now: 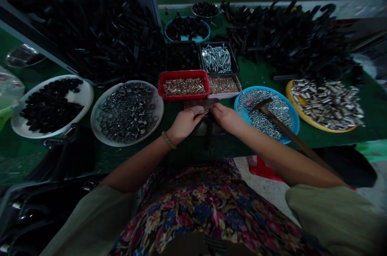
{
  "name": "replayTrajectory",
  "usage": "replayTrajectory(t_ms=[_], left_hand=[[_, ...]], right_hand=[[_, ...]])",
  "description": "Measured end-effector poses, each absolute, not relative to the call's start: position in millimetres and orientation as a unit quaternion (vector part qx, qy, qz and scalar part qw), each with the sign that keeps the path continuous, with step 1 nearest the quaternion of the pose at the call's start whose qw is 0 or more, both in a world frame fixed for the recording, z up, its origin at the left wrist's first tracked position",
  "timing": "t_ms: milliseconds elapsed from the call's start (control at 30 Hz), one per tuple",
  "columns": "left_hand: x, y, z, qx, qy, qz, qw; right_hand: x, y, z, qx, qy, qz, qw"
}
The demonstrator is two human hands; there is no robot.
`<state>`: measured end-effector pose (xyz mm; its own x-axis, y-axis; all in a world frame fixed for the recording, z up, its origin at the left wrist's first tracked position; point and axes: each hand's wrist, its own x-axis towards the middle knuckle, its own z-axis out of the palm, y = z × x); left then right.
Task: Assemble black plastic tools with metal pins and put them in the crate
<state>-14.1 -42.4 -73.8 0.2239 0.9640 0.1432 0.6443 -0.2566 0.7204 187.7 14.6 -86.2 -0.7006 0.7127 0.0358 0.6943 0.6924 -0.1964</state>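
Both hands meet over a dark flat plate [196, 130] at the front of the bench. My left hand [185, 122], with a beaded bracelet on its wrist, is closed in a pinch on a small shiny metal piece [207, 111]. A pale wrap covers one of its fingers. My right hand [226, 118] is closed just beside it; whatever its fingertips hold is hidden. Below the fingers a dark strap-like part [208, 137] reaches toward the bench edge. Just behind the hands stand a red tray [184, 96] and a pale tray [224, 95], both holding small metal pins or rivets.
On the left are a bowl of metal rings [160, 107] and a bowl of black parts [90, 100]. A hammer [282, 127] rests across a blue basin [296, 127]; a yellow basin [328, 128] holds metal sleeves. Screws [217, 58] and piled black curved parts [272, 30] lie behind.
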Motion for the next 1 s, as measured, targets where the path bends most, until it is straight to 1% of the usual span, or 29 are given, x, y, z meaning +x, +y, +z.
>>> replayTrajectory(t_ms=[100,200,267,367,467,633,833,1000], left_hand=[[-9,-43,-78,0.762,0.563,0.258,0.189],[-6,-41,-80,0.778,0.58,0.207,0.129],[-5,-41,-80,0.79,0.581,0.172,0.092],[-6,-44,-79,0.803,0.576,0.14,0.054],[-7,-46,-81,0.81,0.569,0.131,0.042],[-8,-47,-86,0.817,0.56,0.131,0.029],[-5,-46,-82,0.833,0.542,0.111,0.02],[-6,-46,-81,0.819,0.562,0.113,0.032]], right_hand=[[190,19,-83,-0.378,-0.919,0.096,0.057],[186,25,-81,-0.377,-0.914,0.125,0.082],[183,28,-80,-0.378,-0.906,0.153,0.113],[187,25,-79,-0.38,-0.888,0.183,0.184],[207,12,-76,-0.401,-0.864,0.184,0.242],[267,-11,-71,-0.468,-0.828,0.139,0.275],[322,-24,-71,-0.531,-0.803,0.078,0.257],[338,-27,-74,-0.544,-0.8,0.066,0.247]])
